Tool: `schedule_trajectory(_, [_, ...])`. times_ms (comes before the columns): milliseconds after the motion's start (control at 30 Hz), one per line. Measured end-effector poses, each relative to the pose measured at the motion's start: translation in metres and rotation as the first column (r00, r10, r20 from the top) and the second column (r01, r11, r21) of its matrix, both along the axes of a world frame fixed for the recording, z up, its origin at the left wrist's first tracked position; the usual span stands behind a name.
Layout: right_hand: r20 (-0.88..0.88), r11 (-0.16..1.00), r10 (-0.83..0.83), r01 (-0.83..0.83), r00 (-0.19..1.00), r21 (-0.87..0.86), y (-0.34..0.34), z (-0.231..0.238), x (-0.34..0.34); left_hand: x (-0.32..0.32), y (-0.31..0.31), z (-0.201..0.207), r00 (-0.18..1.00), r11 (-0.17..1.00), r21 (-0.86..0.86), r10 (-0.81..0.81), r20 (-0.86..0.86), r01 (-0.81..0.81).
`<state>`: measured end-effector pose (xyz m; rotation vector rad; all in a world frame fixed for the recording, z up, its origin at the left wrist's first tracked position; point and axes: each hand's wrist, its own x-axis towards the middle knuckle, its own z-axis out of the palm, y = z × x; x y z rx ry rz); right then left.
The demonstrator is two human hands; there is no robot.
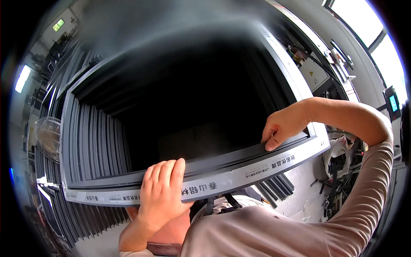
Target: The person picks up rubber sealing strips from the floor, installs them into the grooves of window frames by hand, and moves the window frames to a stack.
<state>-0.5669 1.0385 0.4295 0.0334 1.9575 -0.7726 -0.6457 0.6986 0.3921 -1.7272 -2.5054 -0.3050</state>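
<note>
A large rectangular frame of dark grey profiles point(231, 174), with light printed film on its outer faces, lies in front of me. My left hand point(162, 188) is wrapped over its near bar, left of the middle, fingers on top. Toward the near right corner, my right hand point(284, 124) has its fingers curled in and thumb pointing down at the bar's inner edge. Whatever may be pinched there is too small or hidden to make out. A dark strip point(222, 162) runs along the inner side of the near bar. The frame's opening is mostly black.
Several similar grey profiles point(96, 139) are stacked below the frame on the left. A wire basket point(48, 138) stands beyond them. Dark bars point(276, 189) lie on the floor at lower right, near a whitish bag point(337, 155). A device with a lit screen point(392, 103) is far right.
</note>
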Motion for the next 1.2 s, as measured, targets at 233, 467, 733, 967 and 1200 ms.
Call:
schedule_trajectory(233, [-0.076, 1.000, -0.001, 0.002, 0.997, 0.022, -0.006, 0.004, 0.008, -0.005, -0.001, -0.006, 0.998, 0.994, 0.108, 0.003, -0.070, 0.004])
schedule_trajectory(467, [-0.380, 0.981, 0.191, -0.158, 0.905, 0.115, -0.014, -0.005, 0.014, 0.003, -0.009, -0.009, 0.995, 0.993, 0.098, 0.072, -0.075, -0.065])
schedule_trajectory(733, [-0.878, 0.942, 0.331, -0.060, 0.347, 0.331, -0.102, -0.024, 0.042, 0.008, -0.011, -0.012, 1.000, 0.999, 0.038, -0.003, -0.018, 0.004])
schedule_trajectory(967, [-0.817, 0.919, 0.338, 0.021, 0.468, 0.393, -0.104, -0.027, 0.041, -0.061, -0.145, 0.001, 0.972, 0.972, 0.029, 0.235, -0.004, -0.235])
schedule_trajectory(1200, [-0.845, 0.984, 0.163, -0.149, 0.509, 0.101, -0.182, 0.016, -0.063, -0.083, -0.170, -0.016, 0.981, 0.986, 0.089, 0.153, -0.120, -0.143])
